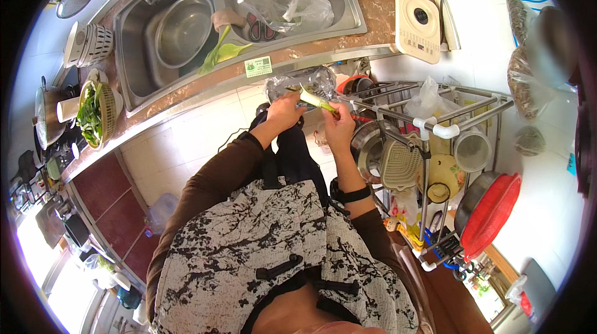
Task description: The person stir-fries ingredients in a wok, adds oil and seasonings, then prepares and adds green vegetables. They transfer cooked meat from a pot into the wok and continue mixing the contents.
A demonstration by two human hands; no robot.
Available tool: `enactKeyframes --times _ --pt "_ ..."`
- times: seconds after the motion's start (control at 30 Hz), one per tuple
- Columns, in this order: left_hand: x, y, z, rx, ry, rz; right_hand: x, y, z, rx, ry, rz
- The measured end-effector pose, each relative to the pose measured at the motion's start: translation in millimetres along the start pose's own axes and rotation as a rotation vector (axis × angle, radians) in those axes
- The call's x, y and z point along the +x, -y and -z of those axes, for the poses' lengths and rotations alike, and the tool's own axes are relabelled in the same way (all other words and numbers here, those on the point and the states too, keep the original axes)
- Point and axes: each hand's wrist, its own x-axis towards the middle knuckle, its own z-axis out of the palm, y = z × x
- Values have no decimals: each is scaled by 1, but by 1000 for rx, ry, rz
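Note:
My right hand [339, 129] grips the green lower end of a pale leafy-vegetable stalk [315, 99]. The fingers of my left hand [281, 111] are curled against the stalk's other end; their tips are partly hidden. Just beyond both hands is a waste bin lined with a clear plastic bag [301, 83], with some scraps inside. On the sink edge ahead, a green leafy stem [221, 53] lies beside a brown cloth [228, 19].
A steel basin [184, 31] sits in the left sink bowl; a plastic bag [298, 8] and scissors [260, 28] occupy the right one. An induction cooker [418, 26] stands on the counter. At left is a basket of cut greens [93, 115]. A pipe rack [422, 122] with basins stands close right.

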Motion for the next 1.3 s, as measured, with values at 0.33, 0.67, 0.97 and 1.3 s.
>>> enactKeyframes --times 0.33,0.67,0.97,1.3 --pt "-5 -8 23 -17 -199 -448 4 2 -2 -217 105 177" --pt "-2 -4 25 262 220 -462 16 5 4 -590 548 309" --pt "-3 -6 29 247 314 -396 18 -1 -9 -544 515 154" --pt "-1 -2 20 71 160 -393 22 -26 -15 -191 456 -162"
